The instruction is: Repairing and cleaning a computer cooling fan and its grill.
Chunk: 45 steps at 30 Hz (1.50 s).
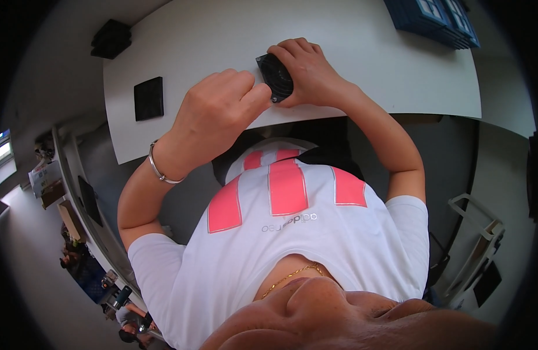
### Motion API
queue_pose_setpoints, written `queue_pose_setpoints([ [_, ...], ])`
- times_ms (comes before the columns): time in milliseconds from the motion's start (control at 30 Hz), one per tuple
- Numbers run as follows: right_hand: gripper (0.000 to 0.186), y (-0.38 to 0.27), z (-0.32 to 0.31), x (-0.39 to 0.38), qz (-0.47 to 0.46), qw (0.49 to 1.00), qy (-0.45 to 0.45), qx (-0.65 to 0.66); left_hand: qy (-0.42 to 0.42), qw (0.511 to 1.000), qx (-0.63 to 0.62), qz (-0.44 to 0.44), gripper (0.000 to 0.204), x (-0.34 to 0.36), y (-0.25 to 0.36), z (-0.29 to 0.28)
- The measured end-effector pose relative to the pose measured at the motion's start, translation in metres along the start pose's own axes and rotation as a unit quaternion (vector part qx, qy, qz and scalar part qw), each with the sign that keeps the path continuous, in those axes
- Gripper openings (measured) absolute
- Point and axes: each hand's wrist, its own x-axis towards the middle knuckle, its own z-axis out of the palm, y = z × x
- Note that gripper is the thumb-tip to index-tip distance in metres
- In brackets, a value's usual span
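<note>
My right hand [315, 70] grips a black square cooling fan [276, 74] with a round grille and small bright screws at its corners. The fingers wrap over its far right side, just above the white table. Close against the fan's near left corner is my left hand [219, 108], its fingers curled into a fist, thumb side toward the fan. Whatever those fingers may hold is hidden behind the back of the hand.
A flat black square piece [148, 98] lies on the white table [350, 35], left of my hands. Another black object [111, 39] is at its far left edge. Blue crates [435, 22] stand far right. A pale metal-framed cart [479, 233] is lower right.
</note>
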Motion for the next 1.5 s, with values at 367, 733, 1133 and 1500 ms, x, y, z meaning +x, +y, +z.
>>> queue_pose_setpoints([
  [367, 0.103, -0.004, -0.002, -0.004, 0.007, 1.0, 0.003, -0.002, 0.024, 0.997, -0.07, 0.02, 0.019, 0.005, 0.006, 0.003],
  [733, 0.101, 0.001, 0.0, -0.001, 0.001, 1.0, 0.013, 0.007, -0.04, 0.999, 0.018, -0.007, 0.012, 0.013, 0.004, -0.004],
  [1133, 0.104, -0.002, -0.002, -0.003, 0.011, 1.0, 0.0, 0.012, -0.12, 0.991, 0.039, -0.053, 0.021, 0.007, 0.003, -0.008],
  [1500, 0.099, -0.002, -0.002, -0.002, 0.014, 1.0, 0.0, 0.022, -0.005, 1.0, -0.022, 0.001, 0.017, 0.016, 0.006, -0.007],
])
